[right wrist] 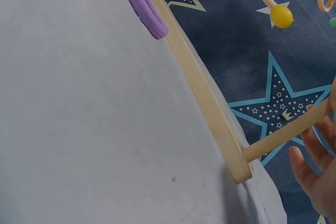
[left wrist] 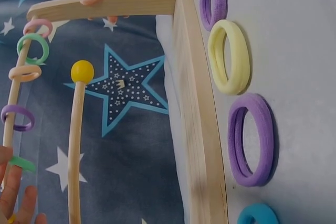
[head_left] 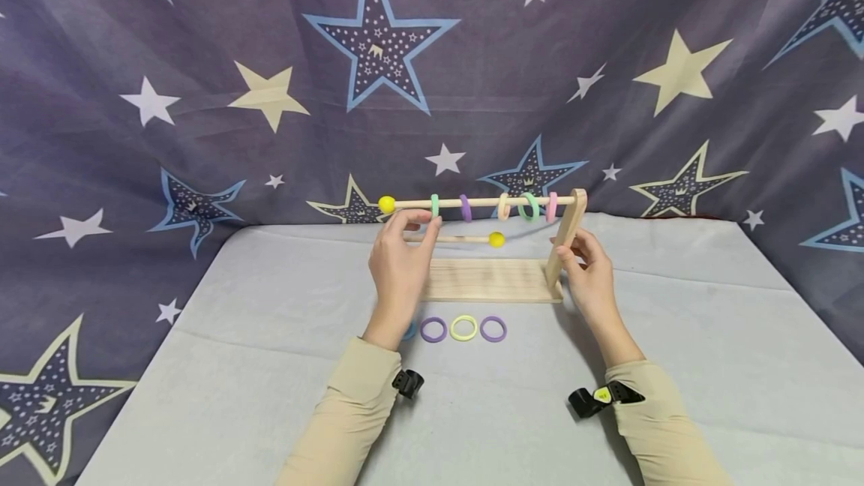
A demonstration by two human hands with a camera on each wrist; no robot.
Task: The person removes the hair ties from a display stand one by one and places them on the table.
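A wooden rack (head_left: 493,280) stands on the table with an upright post (head_left: 568,235) at its right end. From the post's top a long rod with a yellow ball tip (head_left: 386,205) reaches left. My left hand (head_left: 401,261) pinches a green hair tie (head_left: 435,206) on this rod, near the ball. Farther right along it hang a purple hair tie (head_left: 466,208), a peach one (head_left: 503,206), another green one (head_left: 529,206) and a pink one (head_left: 552,206). My right hand (head_left: 591,276) grips the post, thumb in front and fingers behind.
In front of the base lie two purple hair ties (head_left: 433,329), a yellow one (head_left: 463,328) and a blue one (left wrist: 258,214), which my left wrist partly hides in the head view. A lower rod with a yellow ball (head_left: 496,239) points right. A star-patterned curtain (head_left: 223,43) hangs behind.
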